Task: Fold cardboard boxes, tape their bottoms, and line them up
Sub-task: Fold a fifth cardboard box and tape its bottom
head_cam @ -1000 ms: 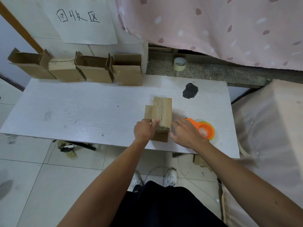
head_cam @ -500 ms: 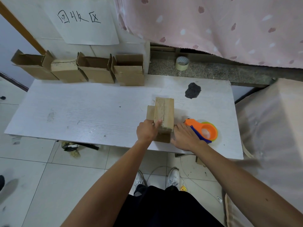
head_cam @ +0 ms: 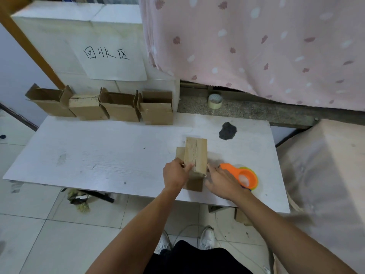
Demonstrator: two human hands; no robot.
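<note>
A small cardboard box [head_cam: 196, 154] stands bottom-up near the front edge of the white table [head_cam: 102, 155], its two closed flaps meeting in a seam on top. My left hand [head_cam: 175, 174] grips the box's near left side, thumb on the top flap. My right hand [head_cam: 222, 180] lies with fingers extended against the box's right side, just left of an orange tape dispenser [head_cam: 244, 176] lying on the table. Several finished boxes [head_cam: 102, 105] stand in a row along the table's back left edge.
A roll of tape [head_cam: 214, 101] sits on the stone ledge behind the table. A black stain [head_cam: 227, 131] marks the tabletop beyond the box. A cloth-covered bulk [head_cam: 324, 175] stands at the right. Debris [head_cam: 79, 198] lies on the tiled floor under the table.
The head camera has tilted up, showing more of the wall. My right hand slid off the dispenser toward the box's right side; my left hand kept its grip.
</note>
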